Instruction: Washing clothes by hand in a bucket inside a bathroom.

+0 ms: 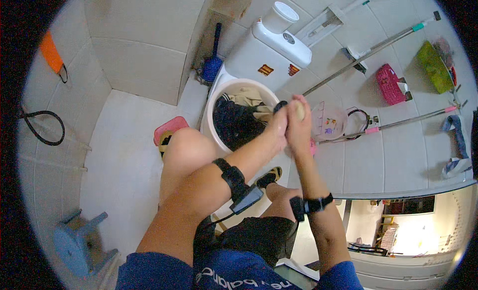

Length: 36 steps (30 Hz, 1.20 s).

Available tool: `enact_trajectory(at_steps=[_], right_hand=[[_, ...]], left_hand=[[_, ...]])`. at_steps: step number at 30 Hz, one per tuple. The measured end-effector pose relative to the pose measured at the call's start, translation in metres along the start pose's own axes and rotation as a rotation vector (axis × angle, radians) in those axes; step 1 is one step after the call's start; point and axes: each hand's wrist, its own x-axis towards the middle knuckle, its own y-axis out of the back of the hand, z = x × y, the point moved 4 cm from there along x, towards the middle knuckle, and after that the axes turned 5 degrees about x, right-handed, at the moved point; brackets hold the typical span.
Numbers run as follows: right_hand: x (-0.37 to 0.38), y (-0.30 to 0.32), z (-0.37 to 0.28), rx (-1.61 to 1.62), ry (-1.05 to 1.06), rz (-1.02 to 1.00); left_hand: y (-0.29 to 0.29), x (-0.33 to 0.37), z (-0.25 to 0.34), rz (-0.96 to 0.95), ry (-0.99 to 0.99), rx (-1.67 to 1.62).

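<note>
Both my hands meet above the right rim of a white basin. My left hand is closed on a small black bundle that looks like cloth. Pressed close beside it, my right hand is closed around a pale yellow, rounded bar that looks like soap. Fingers hide much of both things. Dark clothes and beige cloth lie bunched in the basin.
A white toilet stands behind the basin, with a blue toilet brush beside it. A clear container and poles are along the right wall. At lower left is a blue stool.
</note>
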Motion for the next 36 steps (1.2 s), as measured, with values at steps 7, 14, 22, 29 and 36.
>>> enact_trajectory(at_steps=[7, 14, 22, 29, 36], right_hand=[[-0.041, -0.028, -0.050, 0.114, -0.002, -0.150], [-0.003, -0.015, -0.005, 0.266, -0.224, -0.191], [0.022, 0.003, 0.000, 0.726, -0.300, 0.219], [0.019, -0.045, -0.013, 0.618, -0.348, 0.089], [0.020, -0.061, 0.015, 0.425, -0.472, 0.078]], left_hand=[[-0.006, -0.033, 0.048, 0.152, -0.066, 0.180], [-0.012, -0.015, 0.014, 0.196, 0.026, 0.093], [-0.031, -0.031, 0.003, 0.138, 0.016, -0.092], [0.049, 0.058, 0.016, 0.440, -0.133, -0.119], [0.081, 0.061, 0.022, 0.738, -0.250, 0.309]])
